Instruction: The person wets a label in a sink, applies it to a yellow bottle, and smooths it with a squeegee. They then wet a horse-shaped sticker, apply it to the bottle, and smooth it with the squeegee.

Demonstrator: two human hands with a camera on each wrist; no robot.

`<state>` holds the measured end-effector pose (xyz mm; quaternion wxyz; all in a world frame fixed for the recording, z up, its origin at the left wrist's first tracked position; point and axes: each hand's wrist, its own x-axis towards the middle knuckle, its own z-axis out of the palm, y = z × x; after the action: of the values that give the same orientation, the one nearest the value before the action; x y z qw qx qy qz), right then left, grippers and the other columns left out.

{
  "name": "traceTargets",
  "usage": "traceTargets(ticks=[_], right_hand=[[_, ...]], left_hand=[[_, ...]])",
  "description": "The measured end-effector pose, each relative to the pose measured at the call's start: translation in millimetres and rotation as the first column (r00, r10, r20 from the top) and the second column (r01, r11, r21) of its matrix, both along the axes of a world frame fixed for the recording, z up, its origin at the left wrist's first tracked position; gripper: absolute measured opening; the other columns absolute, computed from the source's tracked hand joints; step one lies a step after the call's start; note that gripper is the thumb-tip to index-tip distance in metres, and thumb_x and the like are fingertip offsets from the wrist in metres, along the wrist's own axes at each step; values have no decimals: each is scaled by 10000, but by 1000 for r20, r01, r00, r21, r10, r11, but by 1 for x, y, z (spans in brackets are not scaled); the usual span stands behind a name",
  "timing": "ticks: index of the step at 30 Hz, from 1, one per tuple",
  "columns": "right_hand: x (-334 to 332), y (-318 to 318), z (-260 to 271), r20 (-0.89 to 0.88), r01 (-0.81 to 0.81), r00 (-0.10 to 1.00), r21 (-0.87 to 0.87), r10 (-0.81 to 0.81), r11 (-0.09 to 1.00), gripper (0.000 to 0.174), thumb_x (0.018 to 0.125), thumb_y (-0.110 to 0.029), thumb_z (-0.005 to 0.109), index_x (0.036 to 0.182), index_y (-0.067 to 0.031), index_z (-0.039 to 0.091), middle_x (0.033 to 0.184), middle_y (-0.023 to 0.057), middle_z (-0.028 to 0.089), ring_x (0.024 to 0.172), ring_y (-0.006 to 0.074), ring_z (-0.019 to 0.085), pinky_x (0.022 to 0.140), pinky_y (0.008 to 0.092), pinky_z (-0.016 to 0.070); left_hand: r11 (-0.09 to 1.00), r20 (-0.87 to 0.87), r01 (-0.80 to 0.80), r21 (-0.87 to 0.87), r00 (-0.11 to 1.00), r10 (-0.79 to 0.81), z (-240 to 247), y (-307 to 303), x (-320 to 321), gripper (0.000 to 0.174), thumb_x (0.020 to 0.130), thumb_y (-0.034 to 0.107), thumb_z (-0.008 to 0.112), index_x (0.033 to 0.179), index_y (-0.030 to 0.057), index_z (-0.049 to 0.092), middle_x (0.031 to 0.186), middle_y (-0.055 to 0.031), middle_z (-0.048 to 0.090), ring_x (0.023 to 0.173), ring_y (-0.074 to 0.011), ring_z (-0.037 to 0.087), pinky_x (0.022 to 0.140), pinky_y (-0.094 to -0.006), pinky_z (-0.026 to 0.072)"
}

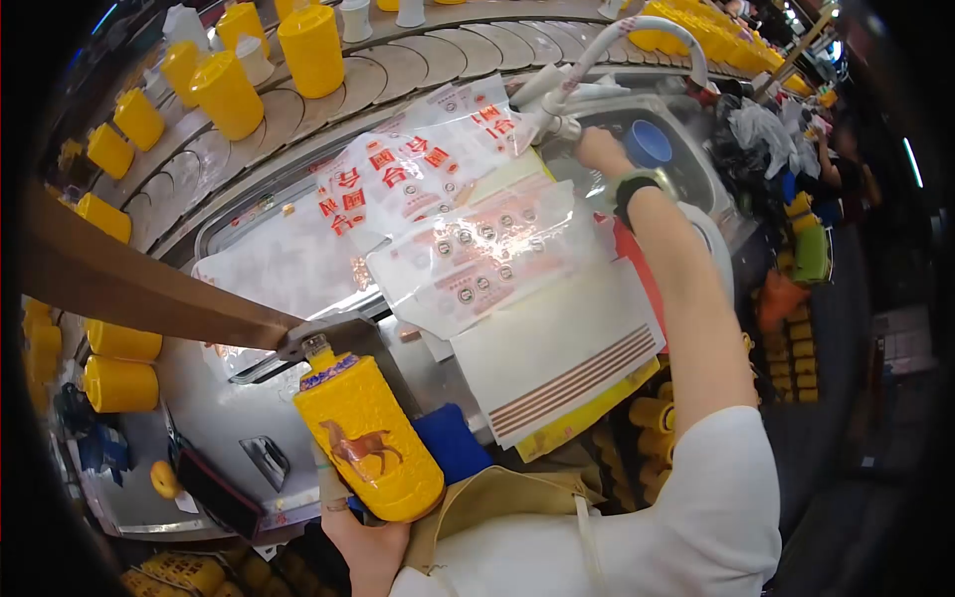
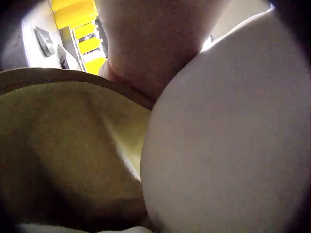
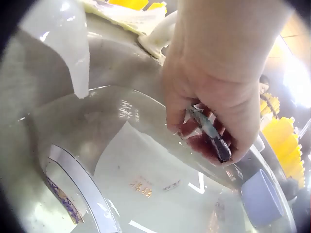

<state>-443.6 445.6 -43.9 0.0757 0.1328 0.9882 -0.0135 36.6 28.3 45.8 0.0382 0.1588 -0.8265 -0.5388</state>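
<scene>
My left hand [image 1: 366,542] grips a yellow bottle [image 1: 370,438] low on its side. The bottle has a brown horse in relief, a purple-patterned shoulder band and a clear glass neck, and leans against the apron. In the left wrist view the bottle is hidden behind the apron and forearm. My right hand [image 1: 602,151] is over the sink basin [image 1: 686,187]. Its fingers curl round a slim tool [image 3: 210,132] with a teal body and a dark end; I cannot tell its kind. Below it, clear and white label pieces [image 3: 146,170] lie in the basin's water.
A blue cup [image 1: 649,144] stands in the basin, near a white curved faucet [image 1: 637,28]. Printed label sheets [image 1: 477,254] cover the metal worktop. A brown beam [image 1: 159,269] crosses at left. Yellow bottles [image 1: 310,52] stand along the conveyor [image 1: 418,60] behind.
</scene>
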Motion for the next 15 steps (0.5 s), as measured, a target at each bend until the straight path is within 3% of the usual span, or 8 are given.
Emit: traceTargets(ticks=[2, 4, 5, 6, 8, 9, 11, 15], right_hand=[[6, 10, 9, 11, -30, 999, -1, 30, 1000, 366, 902, -232, 661, 1202, -38, 742, 1246, 227, 714, 1183, 398, 684, 1008, 496, 544], [21, 20, 35, -71, -210, 976, -68, 205, 975, 401, 898, -295, 696, 1170, -4, 747, 1211, 257, 715, 1154, 419, 690, 978, 514, 552], [42, 17, 51, -194, -265, 952, -144, 236, 953, 400, 877, -326, 762, 1102, 5, 758, 1039, 189, 770, 930, 313, 755, 810, 431, 592], [64, 6, 70, -195, -272, 950, -143, 243, 952, 400, 877, -326, 762, 1102, 5, 758, 1039, 189, 770, 930, 313, 755, 810, 431, 592], [109, -21, 110, -45, -99, 995, -652, 92, 752, 313, 878, -294, 799, 1022, -18, 759, 855, 50, 714, 721, 136, 653, 648, 300, 518], [134, -38, 126, -42, -102, 994, -653, 99, 750, 313, 878, -294, 799, 1022, -18, 759, 855, 50, 714, 721, 136, 653, 648, 300, 518], [182, -74, 147, -42, -74, 996, -879, 77, 472, 238, 891, -261, 809, 968, -44, 747, 777, -39, 603, 649, 45, 503, 575, 221, 403], [249, -128, 155, -147, -189, 976, -936, 160, 297, 223, 900, -244, 805, 977, -42, 749, 806, -38, 632, 677, 46, 535, 599, 223, 415]], left_hand=[[997, -32, 10, -82, 999, -12, -5, -2, 4, 1033, 711, 84, 903, 1574, -49, 351, 1414, -204, 598, 1253, -287, 630, 1083, -389, 477], [994, -52, 8, -105, 999, -13, -6, -3, 5, 1022, 712, 87, 901, 1568, -52, 359, 1408, -209, 601, 1246, -294, 635, 1079, -391, 478], [992, -70, 6, -125, 997, -15, -6, -3, 5, 1011, 714, 90, 898, 1561, -55, 367, 1403, -214, 603, 1239, -301, 639, 1075, -393, 479], [992, -71, -1, -124, 997, -8, -9, -4, 6, 1011, 714, 90, 898, 1561, -55, 367, 1403, -214, 603, 1239, -301, 639, 1075, -393, 479], [983, -104, 4, -183, 994, -24, -12, -5, 7, 985, 717, 99, 900, 1545, -54, 390, 1390, -212, 610, 1223, -296, 647, 1061, -388, 486], [992, -90, 9, -130, 996, -20, -5, -3, 4, 979, 711, 117, 912, 1533, -51, 406, 1373, -201, 619, 1214, -291, 648, 1055, -389, 489], [985, -103, 47, -168, 992, -65, 1, -3, 2, 973, 729, 80, 894, 1545, -51, 380, 1377, -183, 610, 1220, -261, 637, 1052, -377, 500], [972, -83, 154, -177, 982, -170, 13, -18, 3, 1144, 651, 185, 981, 1571, -36, 339, 1453, -180, 550, 1320, -267, 559, 1139, -412, 429]])
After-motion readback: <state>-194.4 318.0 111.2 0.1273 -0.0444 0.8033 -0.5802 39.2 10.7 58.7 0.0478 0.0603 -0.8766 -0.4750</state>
